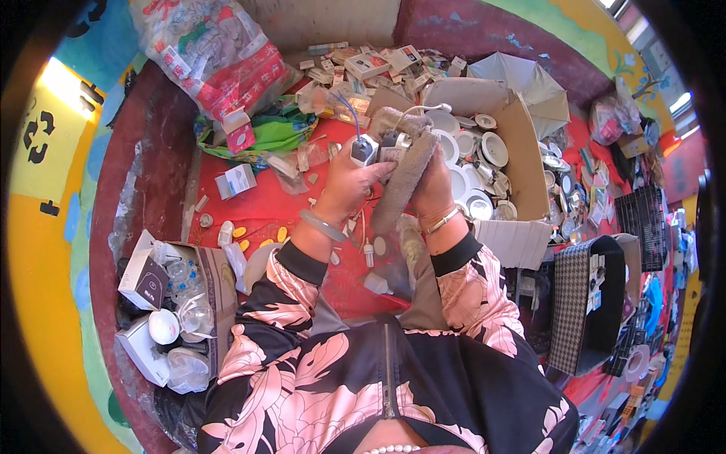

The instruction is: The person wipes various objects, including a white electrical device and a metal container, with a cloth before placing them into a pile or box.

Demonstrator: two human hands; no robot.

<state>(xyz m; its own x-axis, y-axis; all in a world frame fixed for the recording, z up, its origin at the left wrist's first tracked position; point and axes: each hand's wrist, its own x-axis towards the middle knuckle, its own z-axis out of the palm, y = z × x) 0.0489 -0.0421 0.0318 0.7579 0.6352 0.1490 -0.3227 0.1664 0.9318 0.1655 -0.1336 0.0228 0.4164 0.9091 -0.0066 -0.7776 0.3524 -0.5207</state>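
Note:
My left hand (345, 186) is closed around a small white-and-dark electrical box (364, 150) with thin blue wires (348, 108) sticking up from it. Beside it, my right hand (434, 185) grips a fuzzy grey-brown cloth (408, 187), which hangs down in front of the palm. Between the hands, partly covered by the cloth, sits a second small electrical box (394, 144). A white cable (432, 110) curves up and over from it to the right. How the right fingers lie behind the cloth is partly hidden.
An open carton (529, 159) of round white light fittings stands right of my hands. At the left are a carton (219, 291) of clear plastic parts, a green bag (280, 130) and a bulging plastic sack (208, 53). Small boxes (367, 65) pile up behind; a checked bin (578, 303) stands right.

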